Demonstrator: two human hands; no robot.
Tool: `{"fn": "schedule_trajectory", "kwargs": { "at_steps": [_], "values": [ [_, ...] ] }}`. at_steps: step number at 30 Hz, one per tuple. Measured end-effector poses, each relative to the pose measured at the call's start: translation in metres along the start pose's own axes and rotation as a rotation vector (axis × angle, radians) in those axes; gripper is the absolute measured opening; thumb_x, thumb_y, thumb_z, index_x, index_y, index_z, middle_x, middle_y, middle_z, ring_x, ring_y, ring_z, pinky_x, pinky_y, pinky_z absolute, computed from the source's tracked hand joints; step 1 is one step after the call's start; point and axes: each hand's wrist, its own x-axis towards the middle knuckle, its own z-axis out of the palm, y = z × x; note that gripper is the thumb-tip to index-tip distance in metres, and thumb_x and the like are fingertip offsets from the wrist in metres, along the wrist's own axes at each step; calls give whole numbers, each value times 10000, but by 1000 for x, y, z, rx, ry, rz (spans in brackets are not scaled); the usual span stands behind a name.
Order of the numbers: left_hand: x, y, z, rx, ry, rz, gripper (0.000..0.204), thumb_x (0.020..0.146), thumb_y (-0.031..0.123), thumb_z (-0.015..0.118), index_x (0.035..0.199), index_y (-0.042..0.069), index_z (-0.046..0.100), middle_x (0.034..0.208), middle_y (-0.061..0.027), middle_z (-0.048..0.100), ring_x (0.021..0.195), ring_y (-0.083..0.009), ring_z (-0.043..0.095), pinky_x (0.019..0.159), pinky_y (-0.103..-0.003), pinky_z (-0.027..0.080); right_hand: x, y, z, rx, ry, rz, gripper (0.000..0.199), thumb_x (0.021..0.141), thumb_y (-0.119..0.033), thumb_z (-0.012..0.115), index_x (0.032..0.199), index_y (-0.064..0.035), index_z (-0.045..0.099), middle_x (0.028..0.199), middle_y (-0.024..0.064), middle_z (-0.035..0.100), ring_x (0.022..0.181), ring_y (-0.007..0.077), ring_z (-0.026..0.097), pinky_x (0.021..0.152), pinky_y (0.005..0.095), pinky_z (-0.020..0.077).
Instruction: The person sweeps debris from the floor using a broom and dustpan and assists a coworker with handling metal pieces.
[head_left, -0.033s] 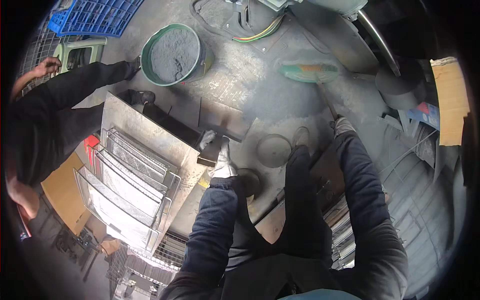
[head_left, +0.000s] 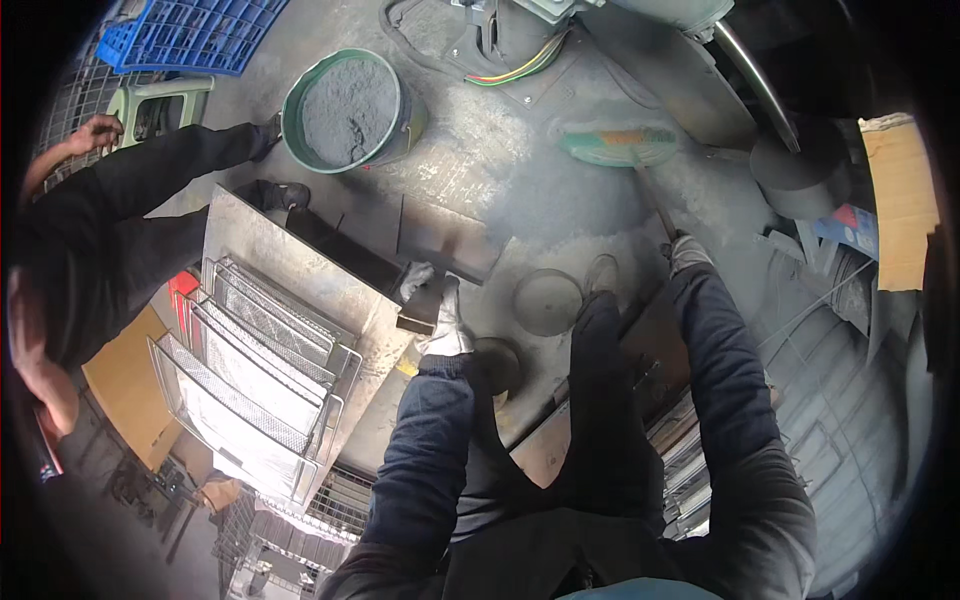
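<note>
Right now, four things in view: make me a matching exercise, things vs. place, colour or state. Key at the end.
Column 1
1. Bucket
2. Broom
3. Crate
4. Pan

Column 2
A. Handle in the right hand
B. Dark, next to the left hand
C. Filled with grey powder
D. Blue, at the upper left

Pairs: 1-C, 2-A, 3-D, 4-B

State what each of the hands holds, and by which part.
Right hand: the broom, by its handle. Left hand: apparently the dark metal pan, near its back edge; exact grip unclear.
</note>
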Motion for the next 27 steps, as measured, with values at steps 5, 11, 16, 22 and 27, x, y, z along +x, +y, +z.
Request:
{"fn": "schedule_trajectory", "kwargs": {
  "at_steps": [5, 11, 16, 22, 27],
  "values": [
    [21, -46, 14, -276, -187, -159, 278, 963, 164, 543, 1204, 38, 602, 1192, -143, 616, 1220, -294, 547, 1087, -411, 384, -10, 6, -6, -38, 90, 60, 592, 898, -448, 748, 1369, -119, 605, 1275, 184, 680, 1214, 377, 624, 929, 470, 532],
    [20, 19, 45, -1092, -159, -77, 106, 838, 69, 647, 908, 100, 574, 1018, -28, 580, 944, -148, 557, 831, -296, 466, -5, 52, -26, -220, -16, 208, 588, 901, -389, 753, 1401, -120, 600, 1308, 199, 669, 1182, 385, 637, 975, 494, 491],
    [30, 68, 65, -493, -277, 56, 102, 848, 125, 671, 881, 90, 581, 871, -64, 611, 794, -220, 641, 716, -399, 538, -11, 22, -65, -191, 40, 238, 525, 892, -354, 755, 1353, -129, 643, 1307, 182, 675, 1217, 359, 630, 1000, 478, 500],
    [43, 137, 104, -244, -85, 486, 298, 723, 160, 810, 957, 63, 653, 889, -134, 662, 841, -332, 667, 782, -422, 542, -75, -28, -121, -213, 48, 415, 453, 882, -313, 757, 1296, -140, 695, 1305, 162, 683, 1258, 329, 622, 1030, 459, 512],
    [54, 199, 148, -301, -197, 556, 358, 733, 256, 814, 970, 29, 669, 971, -171, 681, 935, -376, 659, 852, -446, 536, -126, -42, -157, -288, 25, 495, 415, 851, -267, 770, 1244, -137, 732, 1279, 153, 697, 1246, 315, 639, 1005, 442, 542]
  ]
}}
